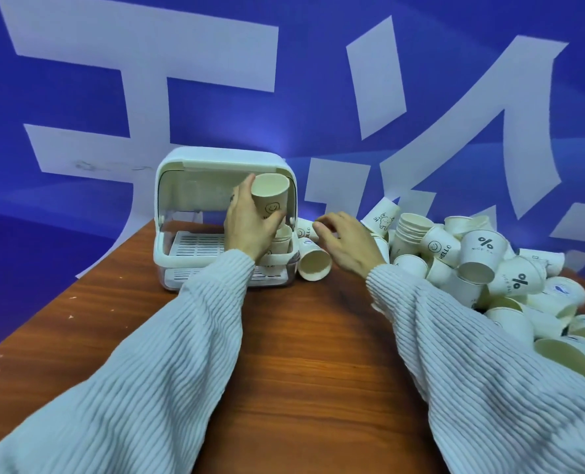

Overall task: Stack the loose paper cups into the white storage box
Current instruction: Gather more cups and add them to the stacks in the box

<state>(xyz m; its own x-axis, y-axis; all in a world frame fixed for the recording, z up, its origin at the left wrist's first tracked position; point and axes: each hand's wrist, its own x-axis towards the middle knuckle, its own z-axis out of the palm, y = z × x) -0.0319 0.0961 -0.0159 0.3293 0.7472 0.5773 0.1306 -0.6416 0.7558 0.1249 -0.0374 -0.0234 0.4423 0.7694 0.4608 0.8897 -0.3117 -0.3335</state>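
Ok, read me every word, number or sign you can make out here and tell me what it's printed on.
"HELLO" with a smiley: cup in the pile.
"%" over "NICE DA…", cut off: cup.
"%": lower cup; its small text is unreadable.
Smiley: cup held by the left hand; the word beneath is hidden.
Large white characters: blue backdrop, cropped, unreadable.

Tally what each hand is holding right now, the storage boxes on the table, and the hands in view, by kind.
Cups held in the left hand: 1, a smiley cup
Cups held in the right hand: 0
White storage box: 1
Hands: 2
Total: 4
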